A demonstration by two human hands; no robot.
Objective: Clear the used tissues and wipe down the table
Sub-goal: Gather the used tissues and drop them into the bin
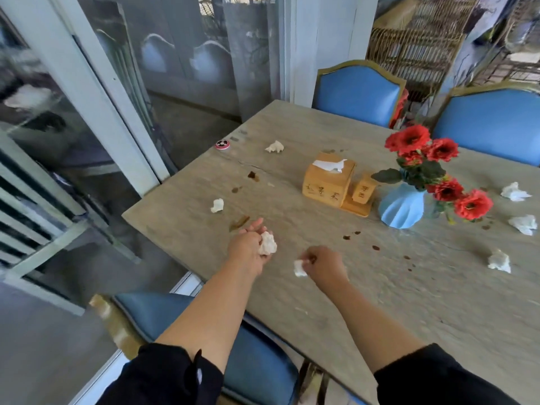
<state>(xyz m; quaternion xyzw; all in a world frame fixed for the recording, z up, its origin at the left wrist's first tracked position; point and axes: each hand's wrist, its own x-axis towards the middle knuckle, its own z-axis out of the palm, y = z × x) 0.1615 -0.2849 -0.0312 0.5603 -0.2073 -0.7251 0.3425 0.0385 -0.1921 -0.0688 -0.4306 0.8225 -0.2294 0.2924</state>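
My left hand hovers over the near left of the wooden table, cupped around a crumpled white tissue ball. My right hand is beside it, pinching a smaller used tissue between its fingertips. More crumpled tissues lie loose on the table: one at the left, one at the far left, and three at the right. Brown stains mark the tabletop.
A wooden tissue box with a small wooden holder stands mid-table beside a blue vase of red flowers. A pink round button sits at the far left edge. Blue chairs surround the table; glass doors are at left.
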